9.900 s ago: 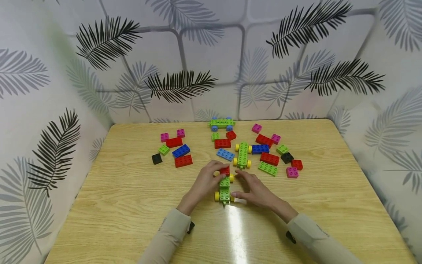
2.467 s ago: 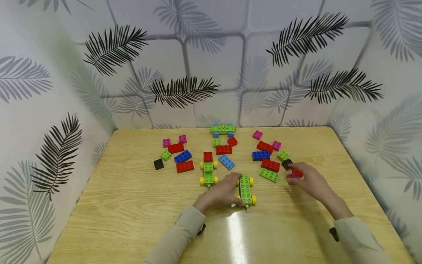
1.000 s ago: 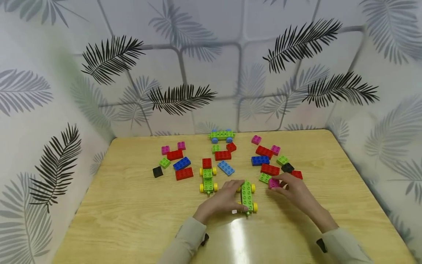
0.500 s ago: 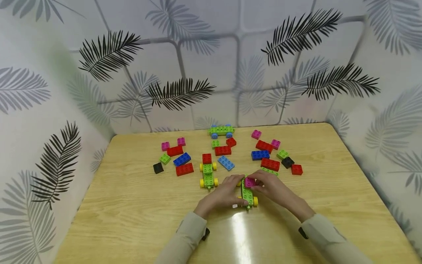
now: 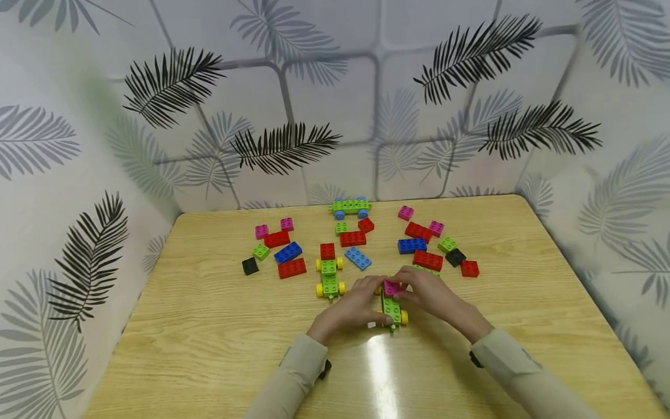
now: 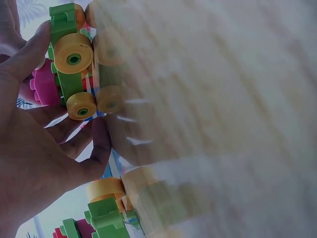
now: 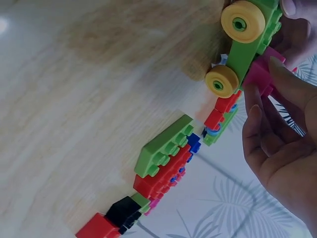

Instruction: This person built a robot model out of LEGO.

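Observation:
A green toy car base [image 5: 391, 308] with yellow wheels stands lengthwise on the table in front of the person. My left hand [image 5: 349, 307] grips it from the left, thumb at its near end and fingers at its far end. A pink building brick [image 5: 391, 288] sits at the far end of the base's studs, pinched by the thumb and fingers of my right hand [image 5: 431, 295]. The right wrist view shows this pink brick [image 7: 260, 74] down against the studs. Left of my left hand stands another yellow-wheeled car [image 5: 330, 281] with green bricks and a red one at its far end.
Behind the hands lie a light blue brick [image 5: 358, 258], a red brick [image 5: 353, 238] and a blue-wheeled green base [image 5: 350, 206]. Loose bricks are scattered at right, including a black one [image 5: 456, 257], and at left, including a blue one [image 5: 288, 252]. A patterned wall backs the table [image 5: 209, 349].
My right hand has picked the pink brick from the right group and brought it left onto the green base. Earlier, the finished-looking red-ended car moved left and this base came nearer.

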The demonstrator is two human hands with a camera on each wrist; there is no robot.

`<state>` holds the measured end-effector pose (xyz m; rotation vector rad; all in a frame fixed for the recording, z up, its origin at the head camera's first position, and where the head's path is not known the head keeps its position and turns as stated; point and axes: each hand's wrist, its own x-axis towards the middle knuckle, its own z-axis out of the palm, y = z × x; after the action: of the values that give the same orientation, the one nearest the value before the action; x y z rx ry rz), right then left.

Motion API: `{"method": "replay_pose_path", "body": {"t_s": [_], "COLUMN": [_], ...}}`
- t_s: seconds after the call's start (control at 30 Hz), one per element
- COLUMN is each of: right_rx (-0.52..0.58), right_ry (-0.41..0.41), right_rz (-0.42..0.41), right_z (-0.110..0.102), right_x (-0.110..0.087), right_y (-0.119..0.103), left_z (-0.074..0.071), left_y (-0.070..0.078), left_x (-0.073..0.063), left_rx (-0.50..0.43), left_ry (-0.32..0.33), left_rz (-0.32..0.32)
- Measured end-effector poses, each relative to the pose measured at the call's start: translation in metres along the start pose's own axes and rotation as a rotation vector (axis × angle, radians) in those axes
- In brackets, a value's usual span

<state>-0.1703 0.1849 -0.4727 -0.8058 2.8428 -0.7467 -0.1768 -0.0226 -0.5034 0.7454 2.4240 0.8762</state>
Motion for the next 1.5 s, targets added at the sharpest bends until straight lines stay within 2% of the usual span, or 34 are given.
{"method": "replay_pose_path", "body": {"t_s": [0.67, 1.0, 1.5], "right_rx": [-0.097, -0.161, -0.215], "right_ry": [-0.037, -0.074, -0.097], "right_rz": [-0.035, 0.021, -0.045], "right_z": [-0.004, -0.003, -0.006], "right_x": [0.012, 0.013, 0.015], "right_y": [-0.007, -0.014, -0.015], "left_z": [-0.002, 0.002, 0.003], "left_y": [-0.002, -0.004, -0.004], "left_x": [0.004, 0.004, 0.004], "left_rx": [-0.015, -0.041, -0.028], "left_ry": [0.008, 0.009, 0.008], "left_rz": [-0.002, -0.009, -0.018]}}
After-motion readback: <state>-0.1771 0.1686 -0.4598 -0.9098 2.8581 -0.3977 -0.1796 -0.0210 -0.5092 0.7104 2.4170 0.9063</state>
